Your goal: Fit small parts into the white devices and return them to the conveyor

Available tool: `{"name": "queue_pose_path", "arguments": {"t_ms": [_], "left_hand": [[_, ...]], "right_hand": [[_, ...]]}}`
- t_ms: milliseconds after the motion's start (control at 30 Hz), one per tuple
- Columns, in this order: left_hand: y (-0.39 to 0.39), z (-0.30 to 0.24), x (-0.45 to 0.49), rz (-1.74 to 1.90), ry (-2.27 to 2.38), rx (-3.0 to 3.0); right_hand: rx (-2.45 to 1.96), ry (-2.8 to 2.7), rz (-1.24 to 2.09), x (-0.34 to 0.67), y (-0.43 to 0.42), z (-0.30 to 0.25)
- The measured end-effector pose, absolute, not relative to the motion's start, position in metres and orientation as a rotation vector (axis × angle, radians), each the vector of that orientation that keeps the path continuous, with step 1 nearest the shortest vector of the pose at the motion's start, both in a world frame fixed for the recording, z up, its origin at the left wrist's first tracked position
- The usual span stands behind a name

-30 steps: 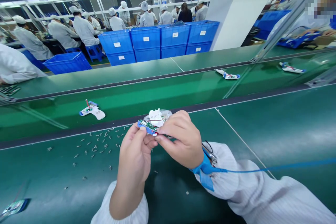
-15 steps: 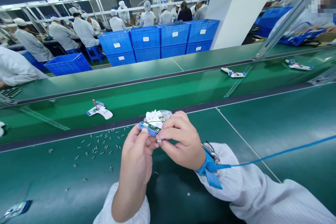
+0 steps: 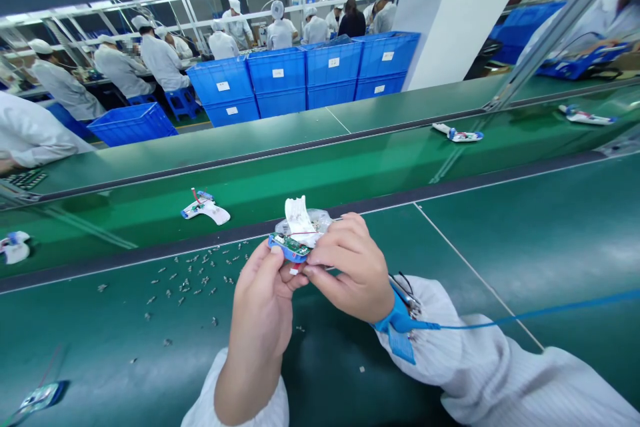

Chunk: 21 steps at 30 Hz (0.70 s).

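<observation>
Between my hands is a gun-shaped device housing [image 3: 291, 253], blue along its edge, with a green circuit board [image 3: 287, 241] in it and a white handle part [image 3: 299, 219] pointing up and away. My left hand [image 3: 264, 290] pinches its left end between thumb and fingers. My right hand [image 3: 356, 271] closes on its right end, fingertips curled against the edge. A white plug on red wire [image 3: 295, 270] hangs beneath, close to both hands' fingertips; which fingers touch it I cannot tell. Just behind lies a clear plastic bag [image 3: 321, 219] of small parts.
Small metal parts [image 3: 193, 278] lie scattered left on the green bench [image 3: 400, 320]. Similar housings [image 3: 213, 210] ride the green belt [image 3: 320, 180] ahead. A board unit [image 3: 44, 397] lies lower left. A blue wrist-strap cord [image 3: 540, 312] runs right. Blue crates [image 3: 277, 73] and co-workers stand beyond.
The housing in my hands has tilted, so its white handle rises higher and the plug on red wire shows below. The housings on the belt have shifted right; one at far left shows more.
</observation>
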<state>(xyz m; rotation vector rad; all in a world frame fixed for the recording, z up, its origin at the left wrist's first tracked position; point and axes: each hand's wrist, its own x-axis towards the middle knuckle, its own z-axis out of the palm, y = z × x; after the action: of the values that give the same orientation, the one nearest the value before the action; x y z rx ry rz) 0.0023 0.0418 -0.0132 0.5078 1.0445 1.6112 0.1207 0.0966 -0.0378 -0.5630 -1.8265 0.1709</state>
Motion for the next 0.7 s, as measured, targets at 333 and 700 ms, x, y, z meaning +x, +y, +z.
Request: {"name": "queue_pose_path", "arguments": {"t_ms": [333, 700], "left_hand": [[0.044, -0.015, 0.006, 1.613, 1.066, 0.514], [0.047, -0.017, 0.008, 1.686, 1.108, 0.496]], "right_hand": [[-0.550, -1.861, 0.092, 0.123, 0.088, -0.034], [-0.776, -2.017, -0.022, 0.118, 0.072, -0.032]]}}
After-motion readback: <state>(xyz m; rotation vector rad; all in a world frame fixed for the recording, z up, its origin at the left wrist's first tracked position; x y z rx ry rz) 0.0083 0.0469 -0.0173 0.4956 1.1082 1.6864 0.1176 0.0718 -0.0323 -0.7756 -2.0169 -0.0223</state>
